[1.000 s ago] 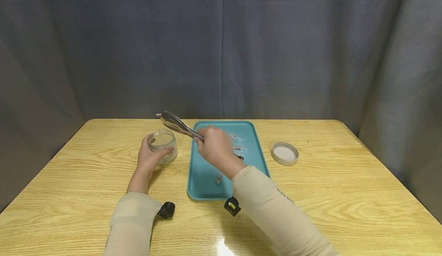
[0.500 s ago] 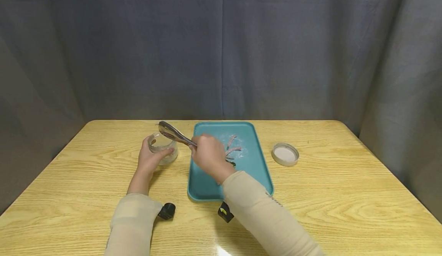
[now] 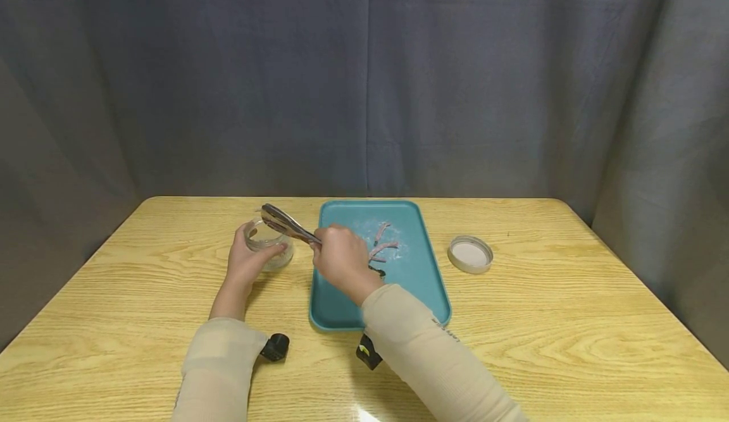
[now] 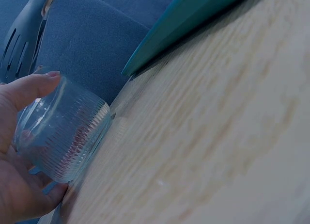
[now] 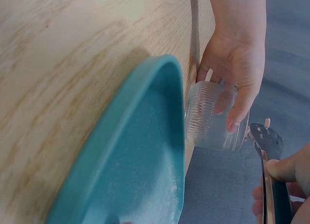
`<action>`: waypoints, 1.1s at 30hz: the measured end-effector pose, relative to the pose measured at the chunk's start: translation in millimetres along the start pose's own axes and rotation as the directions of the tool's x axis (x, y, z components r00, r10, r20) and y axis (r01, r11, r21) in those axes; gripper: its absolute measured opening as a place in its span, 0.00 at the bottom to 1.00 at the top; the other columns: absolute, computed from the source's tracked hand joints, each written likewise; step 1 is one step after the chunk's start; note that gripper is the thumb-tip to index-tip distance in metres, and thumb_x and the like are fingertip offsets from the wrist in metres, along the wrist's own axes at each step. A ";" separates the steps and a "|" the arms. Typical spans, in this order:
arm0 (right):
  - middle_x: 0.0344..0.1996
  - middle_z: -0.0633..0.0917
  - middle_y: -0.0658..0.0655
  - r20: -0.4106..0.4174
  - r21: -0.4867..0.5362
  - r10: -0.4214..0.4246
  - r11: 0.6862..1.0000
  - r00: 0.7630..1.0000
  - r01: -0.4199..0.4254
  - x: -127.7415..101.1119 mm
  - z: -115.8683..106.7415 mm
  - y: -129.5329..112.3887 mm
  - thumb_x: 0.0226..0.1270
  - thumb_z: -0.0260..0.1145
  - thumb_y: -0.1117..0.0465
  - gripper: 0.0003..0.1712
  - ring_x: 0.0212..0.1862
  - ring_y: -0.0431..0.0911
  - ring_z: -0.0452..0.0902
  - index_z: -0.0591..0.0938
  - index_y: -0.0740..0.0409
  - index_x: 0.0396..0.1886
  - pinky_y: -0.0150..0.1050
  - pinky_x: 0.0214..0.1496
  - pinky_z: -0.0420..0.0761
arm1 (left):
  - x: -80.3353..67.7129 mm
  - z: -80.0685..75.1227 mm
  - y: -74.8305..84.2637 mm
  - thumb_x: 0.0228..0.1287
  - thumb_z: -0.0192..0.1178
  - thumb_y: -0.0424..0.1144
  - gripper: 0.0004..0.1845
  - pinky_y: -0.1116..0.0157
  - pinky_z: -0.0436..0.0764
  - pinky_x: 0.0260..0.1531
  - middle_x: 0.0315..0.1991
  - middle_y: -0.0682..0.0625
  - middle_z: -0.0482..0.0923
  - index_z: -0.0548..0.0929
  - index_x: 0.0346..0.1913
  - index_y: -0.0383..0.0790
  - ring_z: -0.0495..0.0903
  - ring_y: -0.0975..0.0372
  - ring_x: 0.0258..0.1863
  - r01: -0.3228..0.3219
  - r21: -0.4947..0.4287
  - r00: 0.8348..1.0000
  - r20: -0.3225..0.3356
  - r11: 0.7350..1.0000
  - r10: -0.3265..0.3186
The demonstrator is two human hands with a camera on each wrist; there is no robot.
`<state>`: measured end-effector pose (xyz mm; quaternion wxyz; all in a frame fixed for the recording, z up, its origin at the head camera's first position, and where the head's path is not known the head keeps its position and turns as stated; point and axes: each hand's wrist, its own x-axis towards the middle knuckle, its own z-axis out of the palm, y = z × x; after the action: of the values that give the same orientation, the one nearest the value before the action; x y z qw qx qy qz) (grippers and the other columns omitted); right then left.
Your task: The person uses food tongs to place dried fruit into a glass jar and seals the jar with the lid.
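Note:
My left hand (image 3: 243, 262) grips a ribbed clear glass jar (image 3: 280, 260) standing left of the tray, thumb on the near side. The jar has no lid on, and pinkish stuff shows through its wall in the left wrist view. Metal tongs (image 3: 289, 225) with slotted heads are in my right hand (image 3: 343, 259), which is curled round their handles above the tray. The tong tips are right at the jar's mouth. In the right wrist view a thin pale pink strip (image 5: 267, 122) sticks out from between the tong heads.
A teal tray (image 3: 412, 295) lies at the middle of the wooden table, with several pale pink strips (image 3: 386, 247) and white powder on it. The jar's round lid (image 3: 469, 254) lies upturned to the right. A grey curtain (image 3: 455, 93) hangs behind.
My right hand has moved slightly left and toward me, and the tongs have come down to the jar's mouth. More strips on the tray show now. The left hand keeps its hold on the jar.

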<state>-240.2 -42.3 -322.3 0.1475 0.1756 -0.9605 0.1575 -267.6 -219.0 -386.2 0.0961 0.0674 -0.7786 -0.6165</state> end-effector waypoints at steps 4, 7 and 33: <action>0.26 0.77 0.48 -0.002 0.001 0.001 1.000 1.000 -0.001 0.5 0.8 -0.2 0.59 0.58 0.54 0.10 0.27 0.42 0.74 0.82 0.48 0.38 0.37 0.22 0.72 | -0.3 -0.4 -0.2 0.45 0.66 0.40 0.50 0.53 0.56 0.55 0.64 0.42 0.45 0.43 0.66 0.42 0.48 0.46 0.60 -0.004 -0.002 1.000 0.004 1.000 0.004; 0.25 0.77 0.47 -0.002 0.006 0.004 1.000 1.000 -0.004 0.5 1.0 -0.3 0.58 0.59 0.54 0.10 0.27 0.42 0.74 0.82 0.48 0.37 0.37 0.21 0.72 | -0.2 -0.3 -0.1 0.45 0.66 0.40 0.50 0.53 0.55 0.55 0.64 0.41 0.45 0.44 0.66 0.42 0.48 0.46 0.60 -0.007 -0.002 1.000 0.004 1.000 0.007; 0.25 0.73 0.49 0.009 0.040 -0.002 0.999 1.000 0.001 -0.1 -11.6 0.7 0.58 0.58 0.51 0.15 0.27 0.42 0.70 0.80 0.50 0.43 0.37 0.22 0.71 | -0.1 -0.5 1.7 0.44 0.66 0.38 0.49 0.53 0.55 0.55 0.64 0.43 0.46 0.45 0.66 0.43 0.49 0.47 0.60 0.009 0.005 1.000 -0.002 1.000 -0.009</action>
<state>-237.8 -37.6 -312.0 0.1398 0.1800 -0.9577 0.1759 -267.4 -219.1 -384.5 0.0940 0.0720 -0.7797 -0.6149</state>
